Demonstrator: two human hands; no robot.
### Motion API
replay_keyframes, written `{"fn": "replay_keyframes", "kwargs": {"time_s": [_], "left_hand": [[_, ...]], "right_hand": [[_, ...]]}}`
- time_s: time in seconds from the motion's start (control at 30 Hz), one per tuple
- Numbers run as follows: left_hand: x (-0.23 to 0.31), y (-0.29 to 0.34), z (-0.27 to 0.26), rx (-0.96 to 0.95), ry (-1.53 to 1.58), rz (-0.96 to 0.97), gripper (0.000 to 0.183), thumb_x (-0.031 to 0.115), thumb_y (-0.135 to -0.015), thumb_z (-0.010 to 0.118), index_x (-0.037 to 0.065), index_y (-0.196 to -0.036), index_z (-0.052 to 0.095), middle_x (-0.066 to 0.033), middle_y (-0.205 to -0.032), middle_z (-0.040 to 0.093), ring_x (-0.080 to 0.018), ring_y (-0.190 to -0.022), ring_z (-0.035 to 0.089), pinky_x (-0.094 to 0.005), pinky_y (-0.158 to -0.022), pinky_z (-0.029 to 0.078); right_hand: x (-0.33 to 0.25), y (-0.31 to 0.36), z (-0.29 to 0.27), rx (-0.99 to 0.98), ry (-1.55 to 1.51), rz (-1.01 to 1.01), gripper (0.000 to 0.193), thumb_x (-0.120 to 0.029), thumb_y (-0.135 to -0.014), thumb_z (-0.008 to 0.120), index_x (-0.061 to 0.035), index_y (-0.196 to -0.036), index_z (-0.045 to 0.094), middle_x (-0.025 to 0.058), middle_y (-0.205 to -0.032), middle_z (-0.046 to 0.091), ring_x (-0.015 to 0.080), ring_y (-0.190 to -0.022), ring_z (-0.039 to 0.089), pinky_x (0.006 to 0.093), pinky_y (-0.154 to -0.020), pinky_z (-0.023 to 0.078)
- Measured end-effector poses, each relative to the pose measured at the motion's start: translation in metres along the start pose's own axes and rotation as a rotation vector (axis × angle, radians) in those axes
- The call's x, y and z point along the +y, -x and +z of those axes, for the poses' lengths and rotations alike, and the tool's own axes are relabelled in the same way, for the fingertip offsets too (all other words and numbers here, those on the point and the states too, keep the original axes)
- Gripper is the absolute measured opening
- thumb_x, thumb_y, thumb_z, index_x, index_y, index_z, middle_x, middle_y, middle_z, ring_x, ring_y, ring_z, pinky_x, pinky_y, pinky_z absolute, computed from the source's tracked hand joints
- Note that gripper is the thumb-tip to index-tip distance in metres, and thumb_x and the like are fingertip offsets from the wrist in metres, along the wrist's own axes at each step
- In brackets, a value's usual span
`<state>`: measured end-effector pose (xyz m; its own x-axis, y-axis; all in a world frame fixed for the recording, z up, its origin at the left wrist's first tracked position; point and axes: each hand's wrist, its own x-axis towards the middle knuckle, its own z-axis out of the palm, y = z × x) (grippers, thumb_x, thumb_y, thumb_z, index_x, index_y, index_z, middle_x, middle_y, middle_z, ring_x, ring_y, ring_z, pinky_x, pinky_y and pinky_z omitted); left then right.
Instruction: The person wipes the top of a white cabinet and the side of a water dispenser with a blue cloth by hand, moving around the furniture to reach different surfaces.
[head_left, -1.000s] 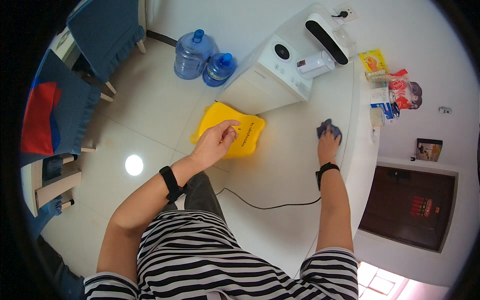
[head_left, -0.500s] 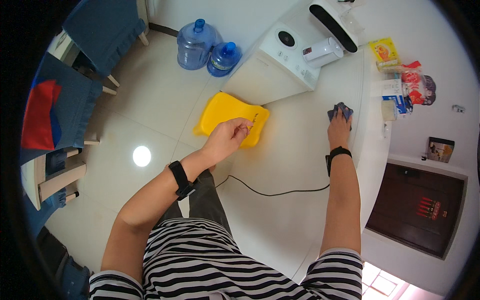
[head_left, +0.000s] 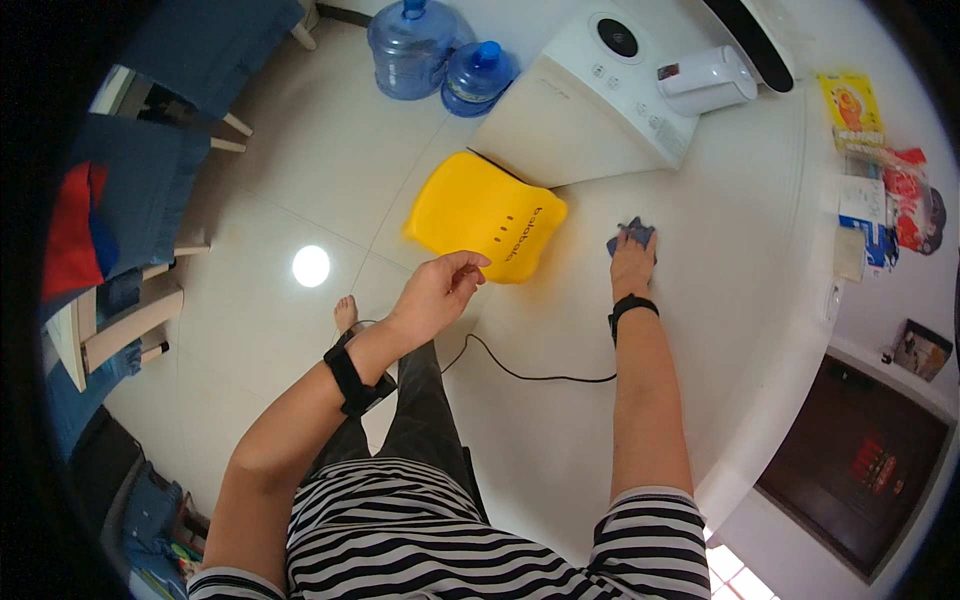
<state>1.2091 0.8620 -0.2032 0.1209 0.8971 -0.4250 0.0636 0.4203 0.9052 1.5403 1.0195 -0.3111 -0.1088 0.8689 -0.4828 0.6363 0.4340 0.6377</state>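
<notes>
A broad white tabletop [head_left: 720,330] fills the right half of the view, and a large white boxy appliance [head_left: 590,100] with a round dark dial stands at its far end. Just beside that, at the table's left edge, sits a bright yellow moulded plastic seat [head_left: 483,215] with a smooth curved shell. Behind it on the pale tiled floor stand two blue water bottles [head_left: 440,55]. A thin black cable [head_left: 520,370] snakes across the tabletop between the forearms.

The right hand [head_left: 632,262] presses palm-down on a small dark blue crumpled cloth [head_left: 630,236], which lies on the tabletop near the appliance's front; its fingers lie flat over the fabric rather than curled around it. The cloth looks soft, light and limp, so it probably bunches and slides easily under a flat palm, and is best gathered at its middle.

The left hand [head_left: 438,292] hovers just short of the yellow seat's near edge, fingers loosely curled and parted, holding nothing. The seat appears stiff, slick and light; its rim would offer the surest hold.
</notes>
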Motion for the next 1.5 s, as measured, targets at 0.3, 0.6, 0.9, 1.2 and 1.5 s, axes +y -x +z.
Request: {"fn": "replay_keyframes", "kwargs": {"time_s": [0.3,0.6,0.9,1.2,1.5], "left_hand": [[-0.018,0.017,-0.022,0.094,-0.047,0.101,0.021,0.002,-0.084,0.049,-0.002,-0.102,0.057,-0.0121,-0.081,0.063,-0.0204,-0.070,0.061,-0.0285,-0.067,0.048],[-0.009,0.039,-0.036,-0.003,0.004,0.213,0.018,0.004,-0.088,0.049,-0.002,-0.104,0.055,-0.0074,-0.081,0.061,-0.0113,-0.072,0.057,-0.0244,-0.064,0.047],[-0.016,0.042,-0.045,0.030,-0.095,0.198,0.021,0.007,-0.083,0.050,0.000,-0.101,0.059,-0.0138,-0.079,0.063,-0.0234,-0.070,0.061,-0.0312,-0.067,0.047],[-0.041,0.023,-0.014,-0.035,-0.075,0.083,0.021,0.006,-0.082,0.051,0.000,-0.100,0.059,-0.0143,-0.078,0.064,-0.0240,-0.068,0.061,-0.0307,-0.066,0.048],[-0.094,-0.008,-0.011,-0.005,-0.079,-0.010,0.020,0.007,-0.082,0.051,0.000,-0.098,0.059,-0.0146,-0.080,0.064,-0.0245,-0.071,0.062,-0.0310,-0.066,0.048]], "right_hand": [[-0.017,0.050,-0.009,-0.168,0.135,-0.145,0.043,-0.019,-0.092,0.034,-0.0147,-0.135,0.034,0.0092,-0.136,0.037,0.0229,-0.127,0.034,0.0509,-0.108,0.001],[0.090,0.093,-0.108,0.200,0.277,0.092,0.027,-0.012,-0.086,0.048,-0.0075,-0.110,0.058,0.0076,-0.120,0.051,0.0215,-0.109,0.048,0.0452,-0.108,0.016],[0.131,0.091,-0.154,0.272,0.190,0.226,0.024,-0.011,-0.084,0.051,0.0016,-0.101,0.062,0.0143,-0.141,0.027,0.0308,-0.131,0.023,0.0430,-0.105,0.024],[0.065,0.030,-0.049,0.243,0.176,0.033,0.033,-0.018,-0.090,0.043,-0.0084,-0.122,0.049,0.0141,-0.136,0.035,0.0314,-0.125,0.034,0.0419,-0.103,0.028],[-0.061,0.008,0.023,-0.179,0.109,-0.151,0.045,-0.021,-0.091,0.033,-0.0091,-0.135,0.036,0.0035,-0.147,0.015,0.0300,-0.134,0.014,0.0456,-0.109,0.010]]}}
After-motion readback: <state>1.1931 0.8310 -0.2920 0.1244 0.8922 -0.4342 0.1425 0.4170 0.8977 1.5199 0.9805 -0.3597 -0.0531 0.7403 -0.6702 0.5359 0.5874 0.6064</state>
